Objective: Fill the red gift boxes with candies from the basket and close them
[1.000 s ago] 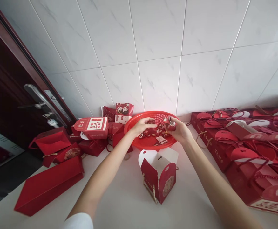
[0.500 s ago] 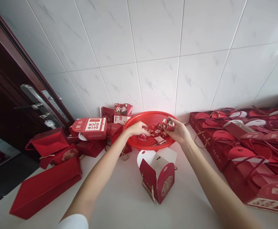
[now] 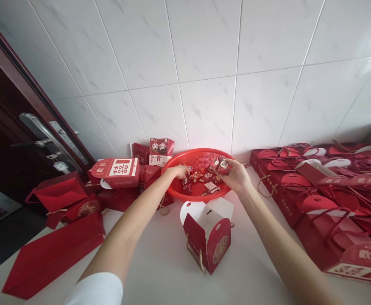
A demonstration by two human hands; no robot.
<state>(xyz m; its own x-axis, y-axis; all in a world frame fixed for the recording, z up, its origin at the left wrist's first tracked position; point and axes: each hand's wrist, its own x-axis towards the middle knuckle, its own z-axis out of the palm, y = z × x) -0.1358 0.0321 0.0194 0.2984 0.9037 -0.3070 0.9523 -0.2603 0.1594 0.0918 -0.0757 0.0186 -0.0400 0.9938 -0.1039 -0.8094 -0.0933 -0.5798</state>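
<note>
A red plastic basket (image 3: 198,153) with a mesh wall holds several red wrapped candies (image 3: 198,176). My right hand (image 3: 238,177) is over its right rim, thumb and fingers closed on a few wrapped candies (image 3: 222,166). Inside the left rim is my left hand (image 3: 179,171), its fingers curled down among the candies. A wrapped piece shows at those fingertips, but whether it is gripped is hidden. In front of the basket stands a red gift box (image 3: 217,245), upright, its white-lined top flaps spread apart and rope handles at its sides.
Red boxes (image 3: 121,171) lie heaped at the left, with a long red box (image 3: 54,254) nearer me. Many red gift boxes (image 3: 325,224) stand in rows at the right. Behind is a tiled wall (image 3: 207,114). A dark door (image 3: 10,106) with keys is at far left.
My left hand has shifted slightly left within the basket, its fingers curling at different candies. My right hand still grips its candies, turned a little. The view has moved slightly.
</note>
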